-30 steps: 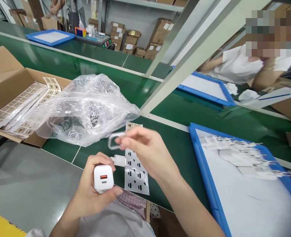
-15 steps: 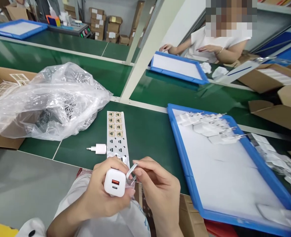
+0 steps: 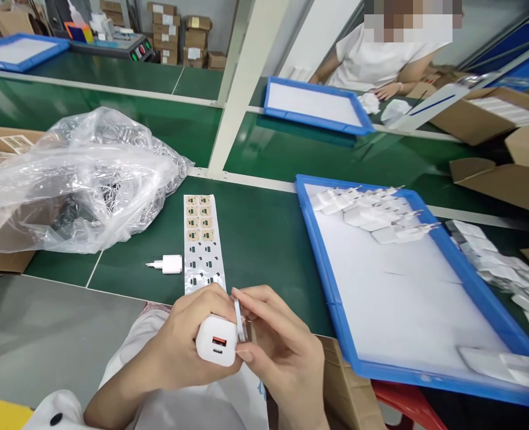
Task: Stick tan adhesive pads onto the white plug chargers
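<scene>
Grn bench (image 3: pixel 264 239); L hand (image 3: pixel 179 345) grips wht charger (image 3: pixel 210 352); R hand (image 3: pixel 289 349) pinches slvr frame (image 3: pixel 239 319)

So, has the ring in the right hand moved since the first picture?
Yes: against the sticker sheet, the ring has come toward the person and rightward, now close beside the charger in the left hand.

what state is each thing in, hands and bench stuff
Left hand: closed around held charger
Held charger: ports facing camera
Right hand: pinching thin frame
Thin frame: edge-on, beside held charger; contact unclear
Loose charger: lying down, prongs away from sticker sheet
Sticker sheet: tan pieces on upper rows only, near end hidden
Plastic bag: crumpled, bulging
Blue tray: holding several chargers
</scene>
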`<state>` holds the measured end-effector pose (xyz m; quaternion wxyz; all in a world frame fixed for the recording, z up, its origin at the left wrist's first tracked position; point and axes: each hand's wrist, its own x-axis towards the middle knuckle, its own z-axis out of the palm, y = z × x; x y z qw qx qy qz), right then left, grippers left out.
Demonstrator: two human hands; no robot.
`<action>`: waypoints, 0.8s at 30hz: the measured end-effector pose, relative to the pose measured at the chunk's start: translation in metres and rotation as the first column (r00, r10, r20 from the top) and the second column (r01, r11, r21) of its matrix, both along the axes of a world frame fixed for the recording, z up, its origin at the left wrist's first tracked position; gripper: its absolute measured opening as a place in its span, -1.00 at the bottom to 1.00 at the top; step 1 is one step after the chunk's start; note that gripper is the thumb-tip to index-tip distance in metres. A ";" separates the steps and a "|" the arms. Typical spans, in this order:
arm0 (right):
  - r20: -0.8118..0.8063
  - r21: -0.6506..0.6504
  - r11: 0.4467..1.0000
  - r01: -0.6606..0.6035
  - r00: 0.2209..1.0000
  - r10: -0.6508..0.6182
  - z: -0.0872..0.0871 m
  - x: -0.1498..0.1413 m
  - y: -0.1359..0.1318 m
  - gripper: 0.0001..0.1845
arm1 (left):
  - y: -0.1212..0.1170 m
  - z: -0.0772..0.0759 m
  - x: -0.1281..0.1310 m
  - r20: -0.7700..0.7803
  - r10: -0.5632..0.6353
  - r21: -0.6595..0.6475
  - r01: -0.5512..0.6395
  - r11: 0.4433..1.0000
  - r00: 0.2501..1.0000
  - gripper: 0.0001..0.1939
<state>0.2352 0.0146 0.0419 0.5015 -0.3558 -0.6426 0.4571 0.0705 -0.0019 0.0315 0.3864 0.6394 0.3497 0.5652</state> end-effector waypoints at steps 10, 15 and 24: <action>0.431 0.414 0.900 -0.140 0.901 -0.058 0.024 0.014 -0.001 -0.65 | -0.002 -0.001 -0.009 0.192 -0.287 -0.203 0.324 0.924 0.939 -0.58; 0.459 0.409 0.895 -0.175 0.888 -0.036 0.021 0.014 0.002 -0.69 | 0.000 -0.002 -0.007 0.235 -0.287 -0.244 0.342 0.908 0.929 -0.60; 0.489 0.348 0.930 -0.116 0.869 -0.075 0.021 0.003 -0.005 -0.76 | -0.003 -0.011 -0.005 0.311 -0.252 -0.253 0.335 0.908 0.917 -0.73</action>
